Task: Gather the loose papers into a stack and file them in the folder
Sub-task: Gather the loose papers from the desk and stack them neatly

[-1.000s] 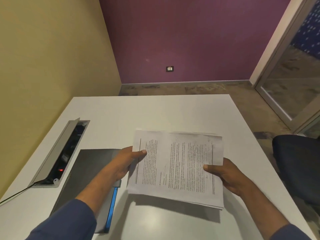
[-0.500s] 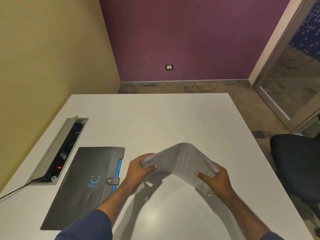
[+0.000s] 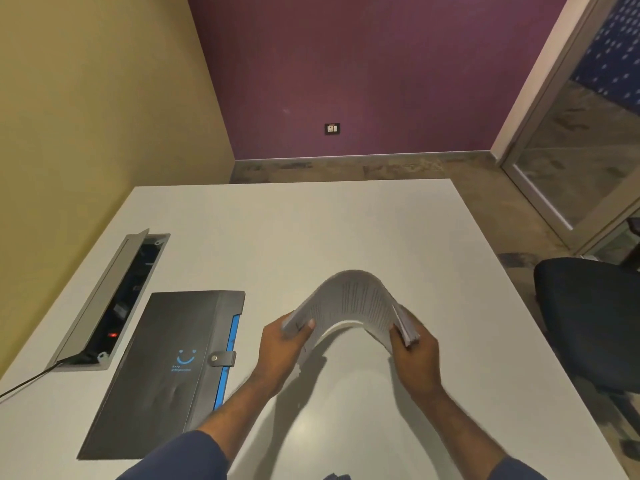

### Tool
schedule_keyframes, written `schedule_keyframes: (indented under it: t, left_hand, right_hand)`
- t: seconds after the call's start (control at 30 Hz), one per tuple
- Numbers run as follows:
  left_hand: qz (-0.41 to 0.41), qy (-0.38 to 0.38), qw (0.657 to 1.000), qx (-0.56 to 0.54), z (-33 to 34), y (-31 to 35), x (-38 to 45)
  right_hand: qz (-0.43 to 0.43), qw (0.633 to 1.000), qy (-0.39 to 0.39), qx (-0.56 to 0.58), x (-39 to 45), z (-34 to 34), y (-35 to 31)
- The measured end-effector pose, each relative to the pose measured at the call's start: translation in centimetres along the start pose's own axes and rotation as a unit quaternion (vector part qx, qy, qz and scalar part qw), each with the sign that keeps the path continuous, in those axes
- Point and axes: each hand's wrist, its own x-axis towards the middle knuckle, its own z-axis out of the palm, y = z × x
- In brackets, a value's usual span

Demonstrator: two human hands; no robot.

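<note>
A stack of printed papers [image 3: 353,301] arches upward in a hump above the white table [image 3: 311,230]. My left hand [image 3: 282,344] grips the stack's left edge, thumb on top. My right hand [image 3: 414,349] grips its right edge, where the sheet ends fan out slightly. A dark grey folder [image 3: 166,368] with a blue spine strip, a snap tab and a blue smile logo lies shut and flat on the table, left of my left forearm.
An open cable box [image 3: 114,303] with a raised grey lid is sunk into the table along its left side, a cable trailing off the edge. A dark office chair [image 3: 588,323] stands to the right of the table. Yellow and purple walls enclose the far side.
The papers went from held flat and facing me to bowed into an arch low over the table. My left arm moved right, uncovering the folder. The arch is now taller than half a second ago.
</note>
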Motion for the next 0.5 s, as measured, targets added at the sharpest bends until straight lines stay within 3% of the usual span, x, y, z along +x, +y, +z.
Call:
schedule_keyframes:
  t: [0.1, 0.27, 0.5]
  left_hand:
    - [-0.027, 0.017, 0.996, 0.088, 0.9, -1.5, -0.5]
    - [0.004, 0.034, 0.997, 0.066, 1.3, -2.4, -1.0]
    - [-0.049, 0.033, 0.994, 0.096, 1.4, -3.2, -1.4]
  right_hand:
    - [0.129, 0.99, 0.006, -0.058, -1.1, 0.9, 2.0]
    - [0.085, 0.993, 0.019, -0.079, -1.6, 0.9, 3.1]
    - [0.105, 0.987, 0.003, -0.122, -2.2, 0.4, 4.6]
